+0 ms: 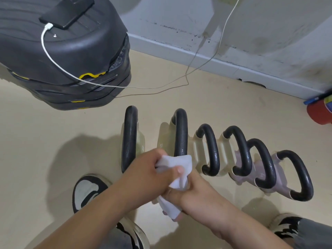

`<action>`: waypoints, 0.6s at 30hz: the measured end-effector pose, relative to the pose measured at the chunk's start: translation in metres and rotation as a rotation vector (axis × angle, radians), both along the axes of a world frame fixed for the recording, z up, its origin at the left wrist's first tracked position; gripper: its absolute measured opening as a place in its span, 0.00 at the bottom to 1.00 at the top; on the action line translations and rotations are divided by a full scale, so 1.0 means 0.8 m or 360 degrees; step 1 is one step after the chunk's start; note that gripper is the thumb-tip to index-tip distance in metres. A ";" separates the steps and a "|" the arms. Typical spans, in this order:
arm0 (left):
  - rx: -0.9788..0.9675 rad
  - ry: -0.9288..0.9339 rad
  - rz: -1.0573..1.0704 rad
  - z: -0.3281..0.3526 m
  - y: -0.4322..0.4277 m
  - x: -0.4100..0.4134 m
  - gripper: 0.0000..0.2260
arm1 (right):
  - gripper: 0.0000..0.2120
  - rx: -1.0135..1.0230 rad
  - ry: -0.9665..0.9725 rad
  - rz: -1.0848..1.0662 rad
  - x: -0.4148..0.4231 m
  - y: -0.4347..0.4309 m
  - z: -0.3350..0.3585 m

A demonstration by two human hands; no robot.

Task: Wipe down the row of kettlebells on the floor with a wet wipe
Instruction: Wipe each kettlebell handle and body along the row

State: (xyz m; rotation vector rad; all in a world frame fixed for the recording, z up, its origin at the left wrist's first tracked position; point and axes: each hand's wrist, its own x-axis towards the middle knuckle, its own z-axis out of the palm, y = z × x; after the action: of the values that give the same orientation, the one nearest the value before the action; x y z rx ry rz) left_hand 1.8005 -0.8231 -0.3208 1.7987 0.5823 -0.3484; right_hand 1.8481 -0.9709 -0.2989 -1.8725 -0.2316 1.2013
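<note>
A row of several kettlebells with black handles stands on the beige floor, from the leftmost kettlebell [129,139] to the rightmost kettlebell [294,175]; their bodies run from cream to pale lilac. A white wet wipe [177,169] is held between both hands in front of the second kettlebell [180,132]. My left hand [147,169] pinches the wipe's upper part. My right hand [190,196] grips its lower part, and a strip of wipe shows below the fingers. Both hands cover the lower ends of the first two handles.
A stack of black step platforms [68,56] stands at the upper left with a phone [67,12] on top and a white charging cable [125,87] trailing across the floor. The wall skirting [215,62] runs behind. A red object [319,112] lies at right. My shoes [88,191] are near.
</note>
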 end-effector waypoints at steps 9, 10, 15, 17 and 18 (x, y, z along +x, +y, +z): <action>0.0152 -0.0085 -0.0089 -0.005 0.013 0.006 0.09 | 0.13 0.0072 0.0252 -0.0735 -0.005 -0.016 -0.017; 0.0178 -0.0108 -0.0074 -0.004 0.013 0.009 0.10 | 0.13 0.0131 0.0154 -0.0837 -0.004 -0.016 -0.016; 0.0165 -0.0373 0.0107 0.003 0.013 0.028 0.08 | 0.10 0.0249 -0.0348 -0.0979 0.015 -0.020 -0.001; 0.0212 -0.0485 0.0306 0.006 0.015 0.043 0.06 | 0.08 0.0231 -0.0471 -0.1053 0.028 -0.018 0.001; 0.0265 -0.0502 0.0384 0.009 0.016 0.051 0.06 | 0.06 0.0211 -0.0524 -0.1049 0.037 -0.016 0.001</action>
State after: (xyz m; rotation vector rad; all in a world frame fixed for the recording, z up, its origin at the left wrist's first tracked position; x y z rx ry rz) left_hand 1.8415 -0.8102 -0.3137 1.8686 0.6078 0.1511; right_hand 1.8775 -0.9834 -0.2980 -1.8113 0.1257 0.4217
